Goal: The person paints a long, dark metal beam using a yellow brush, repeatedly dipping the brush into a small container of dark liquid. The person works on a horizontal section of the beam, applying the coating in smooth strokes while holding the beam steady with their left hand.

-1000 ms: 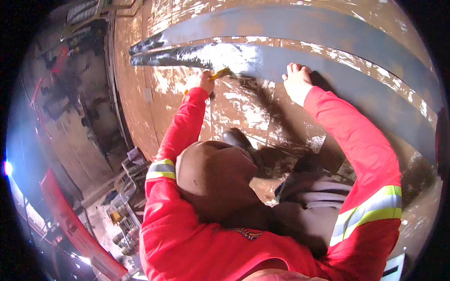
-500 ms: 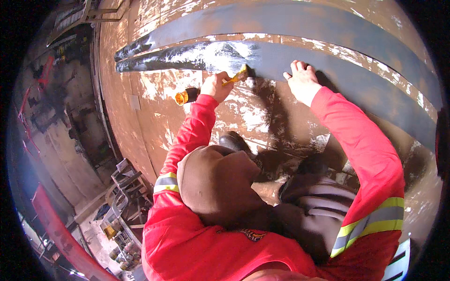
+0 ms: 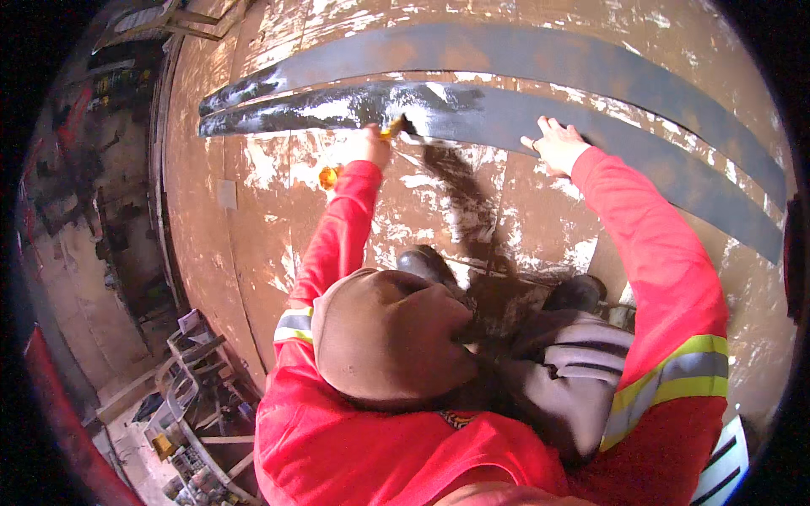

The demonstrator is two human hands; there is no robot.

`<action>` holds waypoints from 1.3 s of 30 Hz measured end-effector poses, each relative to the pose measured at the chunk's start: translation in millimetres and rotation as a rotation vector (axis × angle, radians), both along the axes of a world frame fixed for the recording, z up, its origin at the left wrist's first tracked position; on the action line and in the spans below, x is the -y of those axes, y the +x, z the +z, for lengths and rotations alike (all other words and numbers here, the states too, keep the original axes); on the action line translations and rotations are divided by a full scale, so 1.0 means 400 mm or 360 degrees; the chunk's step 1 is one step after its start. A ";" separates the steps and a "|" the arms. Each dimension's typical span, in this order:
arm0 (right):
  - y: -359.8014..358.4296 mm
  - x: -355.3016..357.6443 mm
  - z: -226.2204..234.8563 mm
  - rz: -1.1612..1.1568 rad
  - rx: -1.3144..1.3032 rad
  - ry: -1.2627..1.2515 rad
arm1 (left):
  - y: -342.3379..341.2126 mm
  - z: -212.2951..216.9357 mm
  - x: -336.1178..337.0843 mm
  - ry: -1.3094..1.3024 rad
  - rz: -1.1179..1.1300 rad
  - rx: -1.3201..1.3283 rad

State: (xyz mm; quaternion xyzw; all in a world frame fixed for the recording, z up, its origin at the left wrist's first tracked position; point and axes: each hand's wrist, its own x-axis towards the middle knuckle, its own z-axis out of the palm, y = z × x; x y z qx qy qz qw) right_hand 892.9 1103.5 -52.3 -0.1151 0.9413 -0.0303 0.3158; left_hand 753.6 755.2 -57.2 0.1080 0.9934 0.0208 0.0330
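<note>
My left hand (image 3: 373,150) is closed around a yellow-handled paintbrush (image 3: 391,129), its dark bristles at the near edge of a long, curved grey strip (image 3: 531,111). Wet, shiny black paint covers the left part of this strip, with bright glare on it. My right hand (image 3: 558,145) has its fingers spread at the strip's near edge, further right, and holds nothing. A small container with an orange opening (image 3: 329,177) is beside my left wrist, partly hidden by the sleeve. Beyond lies a second grey strip (image 3: 498,52), dark at its left end.
The strips lie on a brown, paint-spotted surface (image 3: 278,219). My dark boots (image 3: 426,263) and grey-trousered knee are close in front of me. At lower left stands a metal frame (image 3: 190,396) among clutter. A wooden frame (image 3: 181,21) shows at far left.
My left hand and the brush have moved left along the near strip. Dark paint reaches further right on it than before. My right hand has shifted slightly right; the whole view has tilted a little.
</note>
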 end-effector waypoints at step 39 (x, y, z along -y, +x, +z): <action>-0.028 0.042 0.089 -0.0050 0.0319 0.0117 | 0.001 0.530 0.348 -0.0388 -0.0409 0.0302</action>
